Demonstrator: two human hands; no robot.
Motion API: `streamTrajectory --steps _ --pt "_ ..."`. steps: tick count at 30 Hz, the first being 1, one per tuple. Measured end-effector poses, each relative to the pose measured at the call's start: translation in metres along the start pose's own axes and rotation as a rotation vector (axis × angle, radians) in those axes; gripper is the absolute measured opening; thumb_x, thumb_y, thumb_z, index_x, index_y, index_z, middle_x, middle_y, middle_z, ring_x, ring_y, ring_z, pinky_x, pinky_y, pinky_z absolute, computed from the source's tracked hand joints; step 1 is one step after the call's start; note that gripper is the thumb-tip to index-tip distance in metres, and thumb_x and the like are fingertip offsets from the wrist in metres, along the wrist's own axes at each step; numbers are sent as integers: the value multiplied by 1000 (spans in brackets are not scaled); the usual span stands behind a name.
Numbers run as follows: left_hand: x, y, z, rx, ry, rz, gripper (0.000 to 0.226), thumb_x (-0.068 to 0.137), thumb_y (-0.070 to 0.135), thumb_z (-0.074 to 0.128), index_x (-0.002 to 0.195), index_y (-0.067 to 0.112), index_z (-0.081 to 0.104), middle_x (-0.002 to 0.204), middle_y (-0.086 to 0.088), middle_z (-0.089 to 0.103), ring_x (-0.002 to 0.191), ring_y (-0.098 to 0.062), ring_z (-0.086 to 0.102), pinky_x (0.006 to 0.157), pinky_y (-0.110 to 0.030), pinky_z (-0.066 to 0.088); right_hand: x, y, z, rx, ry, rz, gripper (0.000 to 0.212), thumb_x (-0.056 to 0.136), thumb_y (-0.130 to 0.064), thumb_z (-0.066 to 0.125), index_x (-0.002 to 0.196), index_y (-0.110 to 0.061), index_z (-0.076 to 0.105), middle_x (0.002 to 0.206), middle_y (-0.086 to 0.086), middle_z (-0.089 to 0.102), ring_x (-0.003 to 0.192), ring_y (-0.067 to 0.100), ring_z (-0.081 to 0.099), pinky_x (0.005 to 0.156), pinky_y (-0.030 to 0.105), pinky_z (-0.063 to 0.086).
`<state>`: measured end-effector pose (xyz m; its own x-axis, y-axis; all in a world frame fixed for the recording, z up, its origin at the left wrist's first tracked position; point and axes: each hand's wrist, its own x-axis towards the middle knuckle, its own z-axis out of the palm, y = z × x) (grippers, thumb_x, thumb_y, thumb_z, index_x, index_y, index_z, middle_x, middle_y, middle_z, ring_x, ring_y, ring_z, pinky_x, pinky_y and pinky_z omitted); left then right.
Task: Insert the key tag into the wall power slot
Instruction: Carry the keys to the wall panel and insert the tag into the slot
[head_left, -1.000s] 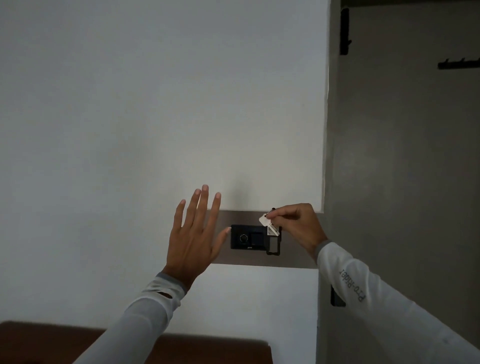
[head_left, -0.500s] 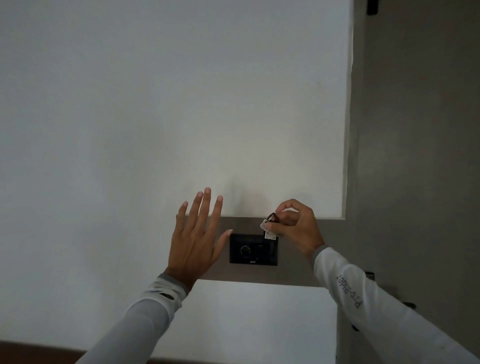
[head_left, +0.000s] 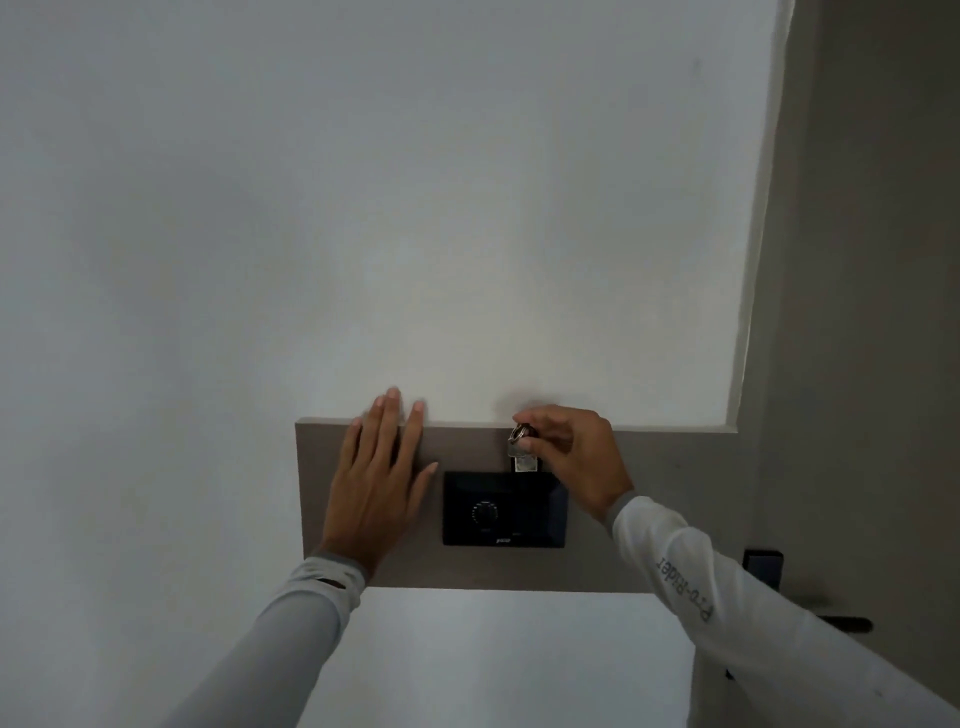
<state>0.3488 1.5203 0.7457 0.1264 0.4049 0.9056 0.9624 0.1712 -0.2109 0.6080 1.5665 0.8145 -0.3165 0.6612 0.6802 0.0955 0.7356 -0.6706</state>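
A black wall power panel (head_left: 503, 509) with a round dial sits on a grey-brown wall plate (head_left: 654, 499). My right hand (head_left: 576, 457) pinches the pale key tag (head_left: 523, 461) by its metal ring, just above the panel's top right edge. The tag hangs upright with its lower end at the panel's top; I cannot tell how far it is in the slot. My left hand (head_left: 376, 480) lies flat and open on the plate, left of the panel, fingers spread and pointing up.
White wall surrounds the plate. A grey door stands at the right, with a dark lock plate (head_left: 762, 569) and a black handle (head_left: 844, 623) below my right sleeve.
My right hand turned the tag from tilted to upright and lowered it to the panel's top edge. The view has closed in on the panel. My left hand stays flat on the wall.
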Motion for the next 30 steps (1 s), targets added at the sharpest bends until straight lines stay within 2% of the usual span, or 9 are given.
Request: streamTrajectory --steps 4,7,9,11,14,17,19,23,30 --pt "-3 -1 12 -10 26 -1 67 114 46 34 168 6 32 174 -28 28 161 -44 31 129 -57 29 -13 23 7 3 -3 17 29 84 2 76 109 -12 72 95 0 75 96 18 73 90 22 57" --pt "-5 -1 15 -15 30 -4 67 114 45 34 169 6 31 175 -28 27 162 -44 29 129 -57 28 -21 30 9 -35 7 21 26 88 -2 74 113 -8 71 100 -2 75 96 10 72 91 27 57" --pt "-5 0 16 -18 28 -13 67 114 45 35 168 6 32 174 -29 27 162 -44 29 129 -58 28 -23 35 9 -273 49 -186 28 89 -10 75 117 -8 70 104 -1 73 98 12 69 93 25 54" --pt "-5 0 17 -21 28 -17 67 113 44 36 167 5 33 174 -30 28 161 -45 30 129 -58 28 -23 42 8 -543 102 -437 32 89 -18 75 118 -5 69 111 9 70 103 22 64 94 28 51" --pt "-5 1 18 -19 32 -18 66 113 44 36 167 5 35 173 -30 30 160 -46 31 128 -60 29 -26 46 5 -786 140 -555 50 91 -42 71 123 -5 67 125 16 65 115 32 60 97 43 50" --pt "-5 1 17 -9 33 -18 66 113 44 35 166 4 36 173 -30 31 160 -46 32 128 -59 29 -38 51 8 -961 88 -502 79 88 -67 59 139 -7 55 149 17 53 140 35 48 114 50 40" --pt "-5 0 18 -2 26 -17 66 114 45 34 166 5 37 173 -30 31 160 -45 33 128 -59 30 -44 53 13 -1010 59 -459 90 88 -73 53 147 -6 46 159 17 42 150 33 36 122 54 30" --pt "-5 0 19 2 40 -20 65 113 44 37 165 5 38 172 -29 32 159 -45 35 127 -59 33 -48 53 20 -1027 87 -404 90 90 -74 48 149 -7 43 162 16 36 153 31 29 121 59 29" --pt "-7 -1 17 19 4 -15 68 112 45 37 169 8 31 176 -27 25 162 -43 28 129 -58 29 -58 49 25 -1033 19 -298 99 86 -84 39 154 -13 34 169 14 17 159 29 11 125 58 23"
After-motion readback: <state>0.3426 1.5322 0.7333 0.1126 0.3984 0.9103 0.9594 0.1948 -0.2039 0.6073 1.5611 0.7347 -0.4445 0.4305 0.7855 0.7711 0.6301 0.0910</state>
